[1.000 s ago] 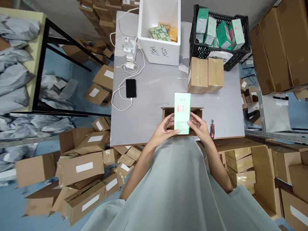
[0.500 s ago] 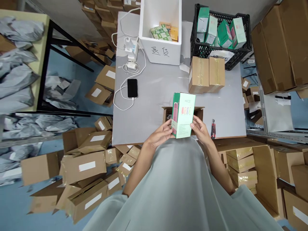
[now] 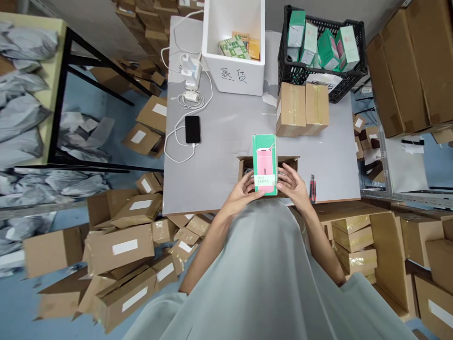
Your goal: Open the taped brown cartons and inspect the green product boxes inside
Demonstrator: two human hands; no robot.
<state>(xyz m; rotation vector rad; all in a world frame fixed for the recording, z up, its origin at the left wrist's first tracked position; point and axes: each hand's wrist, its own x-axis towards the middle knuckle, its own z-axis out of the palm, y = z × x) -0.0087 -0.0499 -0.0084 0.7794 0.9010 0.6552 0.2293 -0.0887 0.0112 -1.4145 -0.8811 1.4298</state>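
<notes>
A green product box (image 3: 264, 163) with a pink tumbler printed on its front is held upright between my two hands. My left hand (image 3: 244, 192) grips its lower left side, with the thumb across the bottom of the front. On the lower right side, the fingers of my right hand (image 3: 293, 185) close against the edge. Behind the product box, an open cardboard box (image 3: 288, 163) stands at the table's near edge; most of its inside is hidden. A red and black utility knife (image 3: 313, 189) lies on the table to the right of my right hand.
On the grey table (image 3: 226, 127) stand a white foam bin (image 3: 233, 78), a black crate (image 3: 322, 71) of green boxes and two taped cartons (image 3: 302, 111). A phone (image 3: 193, 130) with a white cable lies at left. Cardboard boxes (image 3: 120, 245) crowd the floor.
The green product box has been turned, so its front with the pink tumbler now faces me instead of its pale side panel. Both hands have shifted slightly around it.
</notes>
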